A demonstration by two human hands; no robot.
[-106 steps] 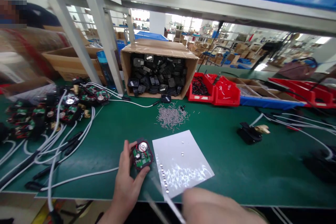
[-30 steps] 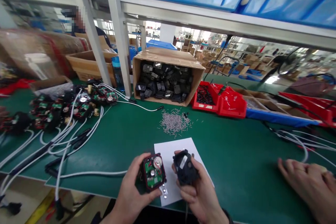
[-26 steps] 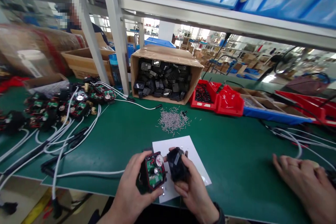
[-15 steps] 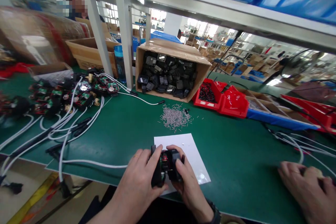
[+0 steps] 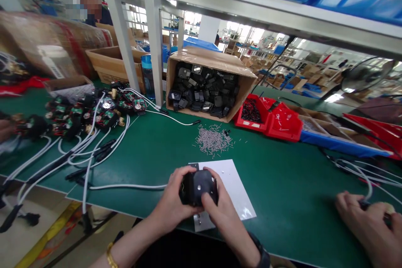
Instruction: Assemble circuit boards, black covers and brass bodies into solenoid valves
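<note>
Between my two hands is a black plastic housing (image 5: 202,186), held above a white sheet of paper (image 5: 237,188) near the table's front edge. My left hand (image 5: 174,197) is closed around its left side, where a white cable (image 5: 132,186) runs in from the left. My right hand (image 5: 221,199) grips the right side, its thumb pressed on the smooth black face. The inside of the housing is mostly hidden now. A heap of small metal screws (image 5: 213,139) lies just beyond the paper.
An open carton (image 5: 248,76) of black housings stands at the back. Red bins (image 5: 284,123) sit right of it. Circuit assemblies (image 5: 72,119) with white cables crowd the left. Another person's hand (image 5: 367,217) rests at the right edge; a metal shelf post (image 5: 153,42) rises behind.
The two black parts, apart before with the green board and red wires showing between them, are now brought together and turned. The view has shifted slightly.
</note>
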